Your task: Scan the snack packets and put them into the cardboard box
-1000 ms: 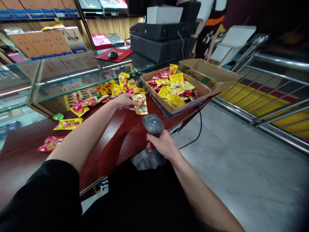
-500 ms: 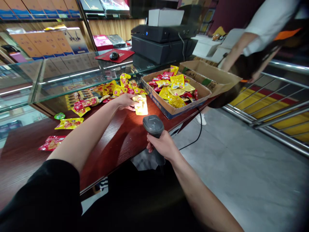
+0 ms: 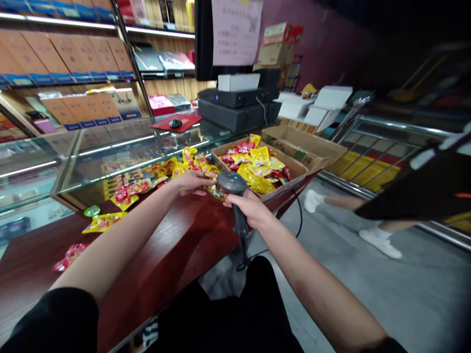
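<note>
My left hand (image 3: 194, 183) pinches a small yellow snack packet (image 3: 216, 192) above the dark red counter (image 3: 165, 245). Wrapped round the handle of a grey barcode scanner (image 3: 231, 182) is my right hand (image 3: 246, 207); the scanner's head partly covers the packet. The fingers of both hands are close together at the packet. Behind them stands an open cardboard box (image 3: 301, 172) holding several yellow and red packets (image 3: 260, 157). More packets (image 3: 167, 167) lie in a pile to the left of the box, beside the glass case.
A glass display case (image 3: 110, 152) runs along the counter's back, with a mouse (image 3: 175, 123) on a red mat. Loose packets (image 3: 103, 222) lie at the left. A black cable hangs at the counter's right edge. At the right, a person's legs (image 3: 342, 202) show near metal railings.
The view has tilted up. The scanner and the packet have come together, and the bright light on the packet is gone. The person at the right has moved further right.
</note>
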`<act>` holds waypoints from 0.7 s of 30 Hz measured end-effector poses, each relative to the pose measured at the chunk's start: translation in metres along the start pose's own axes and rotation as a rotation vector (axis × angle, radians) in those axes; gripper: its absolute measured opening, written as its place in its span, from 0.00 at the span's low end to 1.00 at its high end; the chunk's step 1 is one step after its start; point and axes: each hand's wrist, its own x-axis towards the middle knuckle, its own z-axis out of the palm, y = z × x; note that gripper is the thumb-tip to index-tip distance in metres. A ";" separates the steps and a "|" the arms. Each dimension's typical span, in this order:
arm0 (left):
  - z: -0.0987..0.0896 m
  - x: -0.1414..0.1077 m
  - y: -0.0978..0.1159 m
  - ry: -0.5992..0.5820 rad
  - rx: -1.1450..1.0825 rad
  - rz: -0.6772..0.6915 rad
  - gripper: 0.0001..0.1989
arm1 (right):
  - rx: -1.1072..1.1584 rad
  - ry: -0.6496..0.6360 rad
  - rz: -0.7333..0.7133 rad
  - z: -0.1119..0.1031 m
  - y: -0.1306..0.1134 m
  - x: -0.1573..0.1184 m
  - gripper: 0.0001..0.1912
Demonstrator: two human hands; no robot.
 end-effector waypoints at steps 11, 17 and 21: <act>0.058 0.078 0.113 0.143 -0.238 0.236 0.15 | 0.043 0.158 -0.030 -0.065 -0.121 0.061 0.10; 0.087 0.109 0.169 0.285 -0.128 0.203 0.27 | 0.030 0.331 0.018 -0.104 -0.176 0.086 0.06; 0.066 0.094 0.154 0.299 -0.131 0.200 0.26 | 0.054 0.308 0.059 -0.107 -0.168 0.080 0.07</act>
